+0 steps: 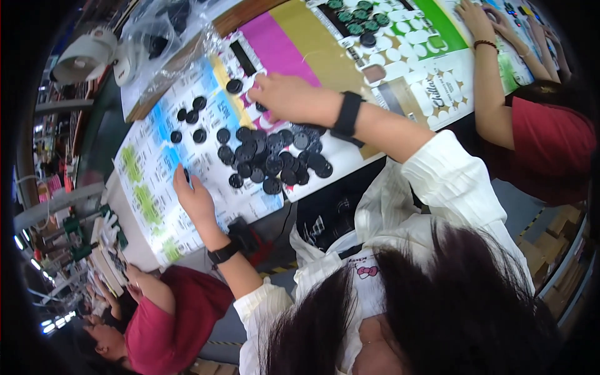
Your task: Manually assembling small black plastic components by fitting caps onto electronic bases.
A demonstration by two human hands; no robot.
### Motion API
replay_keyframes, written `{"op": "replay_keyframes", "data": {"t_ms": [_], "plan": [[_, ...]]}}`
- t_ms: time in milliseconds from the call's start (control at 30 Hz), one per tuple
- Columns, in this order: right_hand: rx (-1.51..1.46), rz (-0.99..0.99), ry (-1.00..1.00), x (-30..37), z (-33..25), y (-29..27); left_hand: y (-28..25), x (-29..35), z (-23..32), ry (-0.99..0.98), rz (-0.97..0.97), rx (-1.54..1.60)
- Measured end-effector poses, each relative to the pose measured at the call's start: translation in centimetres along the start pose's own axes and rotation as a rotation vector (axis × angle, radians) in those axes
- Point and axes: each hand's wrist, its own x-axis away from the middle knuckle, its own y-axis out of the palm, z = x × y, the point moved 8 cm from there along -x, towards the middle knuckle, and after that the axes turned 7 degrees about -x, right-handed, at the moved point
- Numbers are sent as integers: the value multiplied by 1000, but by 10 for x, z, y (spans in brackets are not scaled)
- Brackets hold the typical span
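Two bare hands work over the desk point(340, 172). The left hand point(197, 205) holds its thumb and forefinger a little apart, with a small dark piece point(186, 175) showing between them; whether they grip it, I cannot tell. The right hand point(287, 99) is palm down with its fingers bent, and a dark disc shows partly beneath them; I cannot tell whether it is held. Just beyond those fingertips, toward the far edge, lies a single black disc point(234, 85).

Between the hands, close to the desk's near edge, the heap of black discs point(274, 164) spreads loosely, many overlapping. Five loose discs point(199, 135) lie apart from it, toward the left end. Under everything is a printed covering point(215, 194), blue, white and green at the left end, with magenta and gold bands farther right.

Near the far edge, well to the right, sits a group of dark greenish discs point(356, 28). A wooden rail point(244, 15) runs along the far edge toward the far left corner, with clear plastic wrapping point(147, 34) beside it. Farther along the near edge, a co-worker in red point(550, 147) reaches over the desk's right part; another person in red point(164, 325) is beyond the near left corner.
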Motion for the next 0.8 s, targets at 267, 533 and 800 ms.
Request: {"op": "replay_keyframes", "data": {"t_ms": [267, 533, 800], "plan": [[-14, -103, 30, -5, 2, -8, 18, -18, 113, 311, -231, -192], [-255, 232, 402, 77, 23, -88, 119, -112, 303, 599, -488, 20], [-439, 296, 652, 159, 23, -121, 199, -112, 334, 269, -412, -95]]}}
